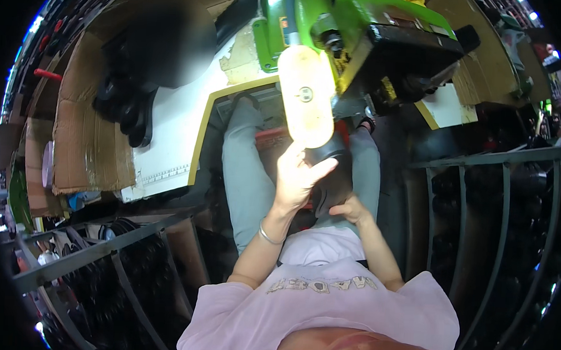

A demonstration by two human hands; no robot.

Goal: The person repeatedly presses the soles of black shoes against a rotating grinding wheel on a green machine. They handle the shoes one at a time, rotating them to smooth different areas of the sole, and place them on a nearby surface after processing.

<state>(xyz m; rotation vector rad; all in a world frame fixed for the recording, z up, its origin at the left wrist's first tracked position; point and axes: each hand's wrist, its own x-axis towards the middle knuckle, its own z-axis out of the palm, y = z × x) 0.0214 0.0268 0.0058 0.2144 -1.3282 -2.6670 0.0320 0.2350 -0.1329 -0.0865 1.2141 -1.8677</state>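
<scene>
A dark shoe (334, 185) is between my hands, above my lap. Its black rounded end (333, 150) goes partly out of sight beneath a brightly lit oblong pale plate (305, 96) on the green machine (362, 19). My left hand (300, 177), with a bangle on its wrist, grips the shoe from the left, thumb across it, close under the plate's lower end. Lower down on the right, my right hand (353, 211) is closed at the shoe's near end, thumb pointing left. Its other fingers are mostly hidden.
Black shoes (133, 115) lie on the white table (166, 129) at left, beside an open cardboard box (89, 123). Metal racks with dark items stand on both sides, the right rack (504, 216) and the left rack (121, 243). A black machine housing (411, 46) juts out at right.
</scene>
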